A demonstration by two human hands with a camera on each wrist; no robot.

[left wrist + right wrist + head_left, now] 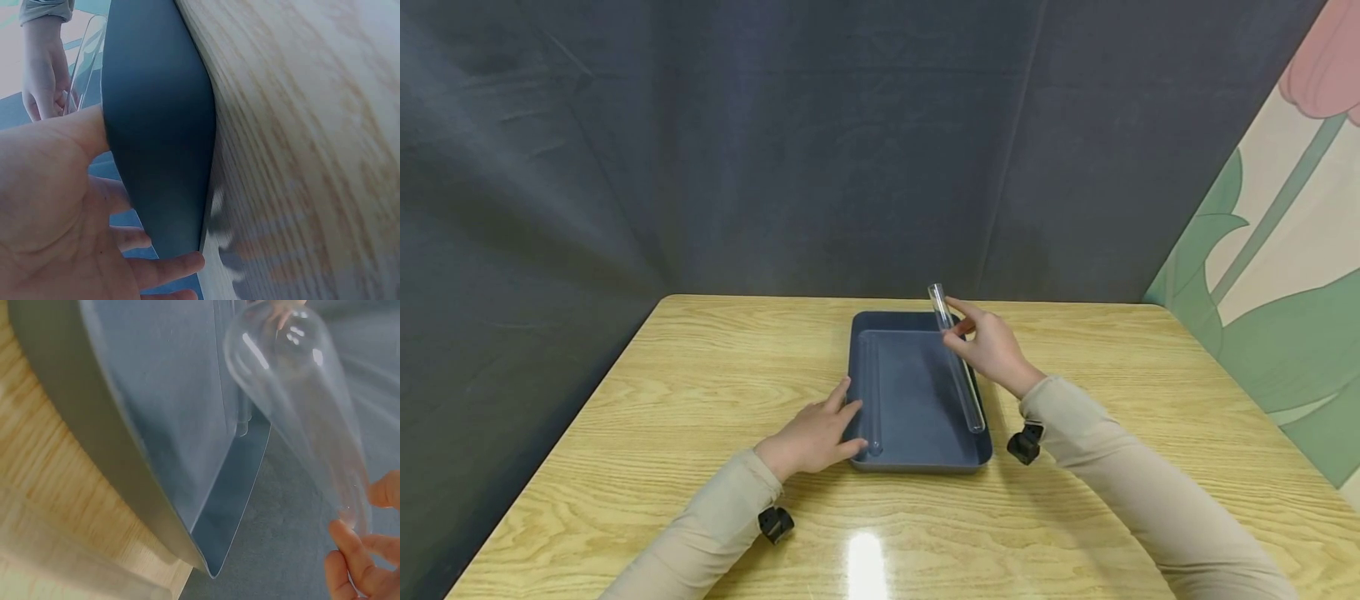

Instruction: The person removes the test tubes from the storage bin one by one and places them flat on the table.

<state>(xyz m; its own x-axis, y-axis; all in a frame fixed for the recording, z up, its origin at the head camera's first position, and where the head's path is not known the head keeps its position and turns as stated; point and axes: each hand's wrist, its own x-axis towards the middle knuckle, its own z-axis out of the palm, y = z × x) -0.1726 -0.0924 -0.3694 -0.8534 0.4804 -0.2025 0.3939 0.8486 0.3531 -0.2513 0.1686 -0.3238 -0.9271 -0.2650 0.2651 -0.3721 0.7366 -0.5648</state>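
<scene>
My right hand (992, 343) pinches a clear glass test tube (967, 398) near its upper end, with the thumb and fingertips round it. The tube slants over the right side of a dark blue-grey tray (917, 400), its rounded end toward me. In the right wrist view, that rounded end of the test tube (294, 381) looms close to the camera. A second clear tube (872, 387) lies lengthwise inside the tray along its left wall. At the tray's left rim, my left hand (812, 435) rests with fingers spread; in the left wrist view the fingers reach across the tray wall (159, 125).
The tray stands on a light wood-grain table (722, 358), near its far edge. Behind the table hangs a dark cloth (850, 150). A wall painted with a flower (1285, 225) is at the right. Black cameras sit on both wrists.
</scene>
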